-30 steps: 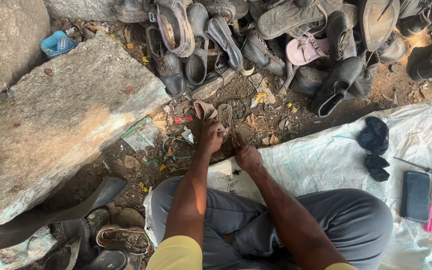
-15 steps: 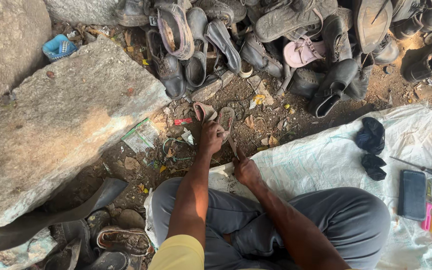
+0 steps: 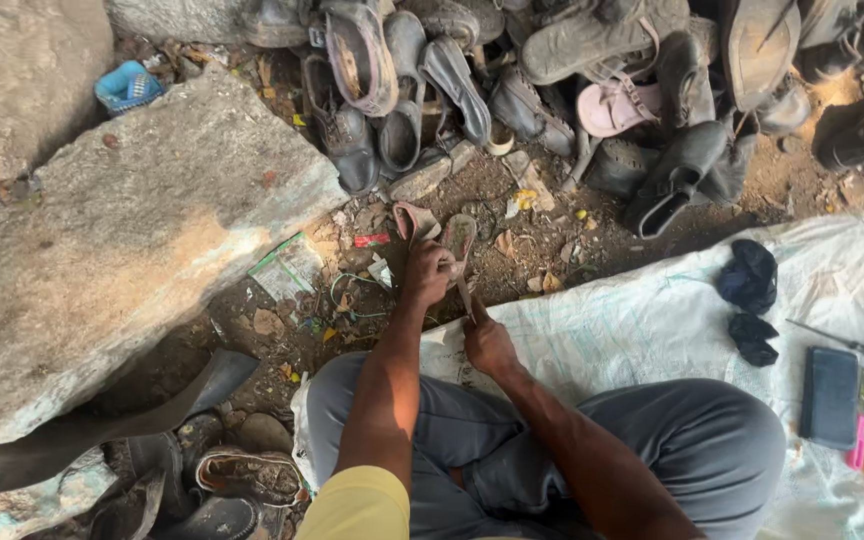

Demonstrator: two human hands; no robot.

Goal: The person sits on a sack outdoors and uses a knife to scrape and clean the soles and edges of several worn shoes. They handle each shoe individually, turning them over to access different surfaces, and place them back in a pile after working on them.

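**Sandal held at edge of white sheet**

Left hand [image 3: 424, 272] closed around worn sandal [image 3: 457, 240], on the ground just beyond white sheet [image 3: 642, 320]. Right hand [image 3: 489, 343] closed on its strap [image 3: 465, 298], at the sheet's edge. Shoe pile [image 3: 572, 90] lies farther beyond.

One head-worn camera, looking steeply down

It faces forward and down over the seated person's grey-trousered knees [image 3: 512, 450], close to both hands at mid-frame; the ground, a large stone slab [image 3: 132, 250] at left and a heap of worn shoes [image 3: 552, 70] along the top edge fill the single view.
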